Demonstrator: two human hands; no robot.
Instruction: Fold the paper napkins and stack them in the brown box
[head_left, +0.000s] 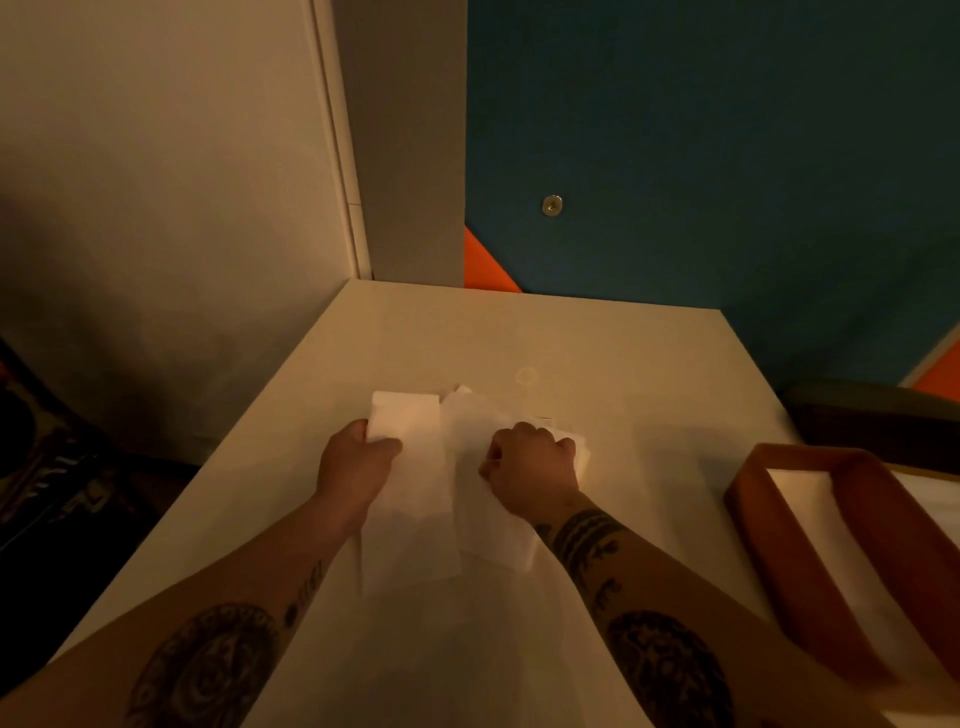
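Tattooed forearms (208, 649) reach across pale table (519, 338): left hand (358, 460) pinches edge of left napkin (410, 483), right hand (535, 460) clenched on overlapping right napkin (488, 535), mid-table; brown box (810, 577) near right, white sheets (831, 525) inside.
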